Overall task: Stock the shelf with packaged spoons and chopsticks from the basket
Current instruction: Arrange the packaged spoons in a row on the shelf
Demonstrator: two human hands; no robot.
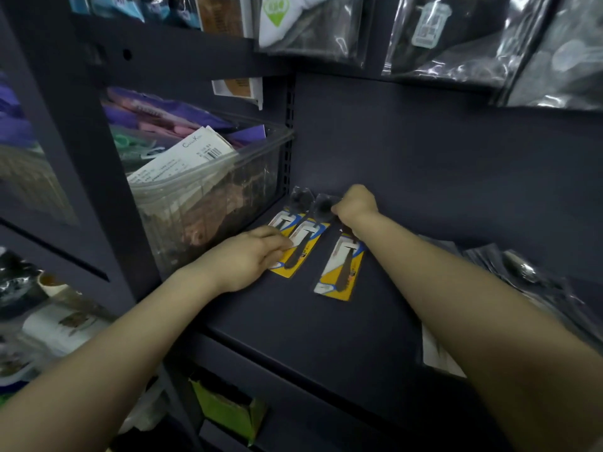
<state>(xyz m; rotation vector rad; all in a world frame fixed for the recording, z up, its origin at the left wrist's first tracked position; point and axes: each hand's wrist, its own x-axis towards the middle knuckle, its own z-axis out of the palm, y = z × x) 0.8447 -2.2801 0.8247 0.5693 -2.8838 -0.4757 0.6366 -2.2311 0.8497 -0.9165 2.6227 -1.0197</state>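
Note:
Three packaged spoons on yellow, blue and white cards lie on the dark shelf (326, 327). Two of them sit side by side at the back left, the leftmost pack (283, 220) and the middle pack (305, 243). My left hand (251, 259) rests on their lower ends, fingers pinching the middle pack. The third pack (341, 272) lies to the right, angled towards the back. My right hand (355, 203) is closed around its top end near the spoon bowl. The basket is not in view.
A clear plastic bin (208, 190) full of packaged goods stands left of the spoons. Shiny bagged items hang above at the right (456, 37). More dark plastic packs (522, 272) lie on the shelf at the right, behind my right forearm.

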